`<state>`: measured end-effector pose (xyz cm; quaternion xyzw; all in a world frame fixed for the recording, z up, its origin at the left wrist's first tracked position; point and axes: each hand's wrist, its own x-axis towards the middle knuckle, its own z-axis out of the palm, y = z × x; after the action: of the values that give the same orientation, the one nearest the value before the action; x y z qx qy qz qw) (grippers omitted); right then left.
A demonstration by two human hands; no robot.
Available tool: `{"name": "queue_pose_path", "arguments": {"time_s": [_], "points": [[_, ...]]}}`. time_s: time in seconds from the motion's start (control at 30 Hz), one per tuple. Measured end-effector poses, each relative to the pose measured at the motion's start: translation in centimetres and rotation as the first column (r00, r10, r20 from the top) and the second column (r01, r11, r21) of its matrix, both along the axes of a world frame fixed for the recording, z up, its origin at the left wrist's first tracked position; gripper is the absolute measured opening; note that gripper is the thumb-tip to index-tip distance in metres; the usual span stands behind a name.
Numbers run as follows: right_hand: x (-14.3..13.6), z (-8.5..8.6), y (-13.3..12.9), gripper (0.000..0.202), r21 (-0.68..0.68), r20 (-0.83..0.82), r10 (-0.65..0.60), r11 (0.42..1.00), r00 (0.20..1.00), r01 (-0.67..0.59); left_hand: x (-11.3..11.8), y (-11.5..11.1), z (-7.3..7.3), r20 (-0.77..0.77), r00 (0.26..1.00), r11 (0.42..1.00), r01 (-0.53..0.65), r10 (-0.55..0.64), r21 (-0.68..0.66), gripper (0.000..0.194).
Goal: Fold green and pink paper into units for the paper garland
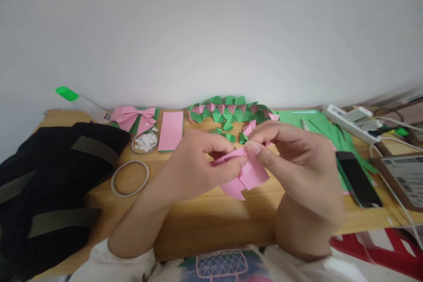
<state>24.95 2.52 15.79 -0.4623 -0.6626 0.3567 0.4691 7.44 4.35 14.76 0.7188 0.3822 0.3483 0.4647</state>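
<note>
Pink folded paper (253,175) is held between both hands over the wooden table, its lower end notched. My left hand (201,165) pinches its left side between thumb and fingers. The thumb and fingertips of my right hand (291,154) grip its upper edge. Behind the hands, small folded green pieces (228,124) and a small pink folded piece (249,128) lie on the table. A curved chain of green and pink folded units (228,109) stands near the wall.
On the left are dark cloth (62,180), a tape roll (130,178), a dish of white scraps (145,141), a pink bow (135,118) and a pink sheet (171,131). Green paper (317,128), a phone (358,178) and a power strip (352,122) lie right.
</note>
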Motion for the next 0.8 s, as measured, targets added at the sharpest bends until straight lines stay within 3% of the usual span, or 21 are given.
{"name": "queue_pose_path", "arguments": {"time_s": [0.23, 0.43, 0.57, 0.73, 0.8], "points": [[0.0, 0.2, 0.1, 0.010, 0.008, -0.006, -0.013, 1.000, 1.000, 0.013, 0.0, 0.0, 0.2, 0.025, 0.999, 0.997, 0.047, -0.046, -0.064, 0.042], [0.4, -0.2, 0.2, 0.011, -0.006, -0.074, -0.075, 0.997, 0.994, 0.074, -0.4, 0.2, 0.3, 0.085, 0.992, 0.965, 0.110, -0.092, -0.240, 0.035], [0.5, -0.4, 0.2, 0.011, -0.005, -0.112, -0.099, 0.995, 0.989, 0.099, -0.3, 0.4, 0.0, 0.099, 0.994, 0.971, 0.059, -0.037, -0.230, 0.035], [0.3, -0.4, 0.0, 0.010, 0.024, -0.110, -0.134, 0.990, 0.985, 0.137, 0.7, 0.2, -0.3, 0.131, 0.981, 0.980, -0.124, 0.145, -0.157, 0.031], [0.2, -0.3, -0.2, 0.010, 0.021, -0.107, -0.132, 0.991, 0.985, 0.135, 1.1, -0.1, -0.4, 0.117, 0.979, 0.979, -0.150, 0.166, -0.135, 0.035]]}}
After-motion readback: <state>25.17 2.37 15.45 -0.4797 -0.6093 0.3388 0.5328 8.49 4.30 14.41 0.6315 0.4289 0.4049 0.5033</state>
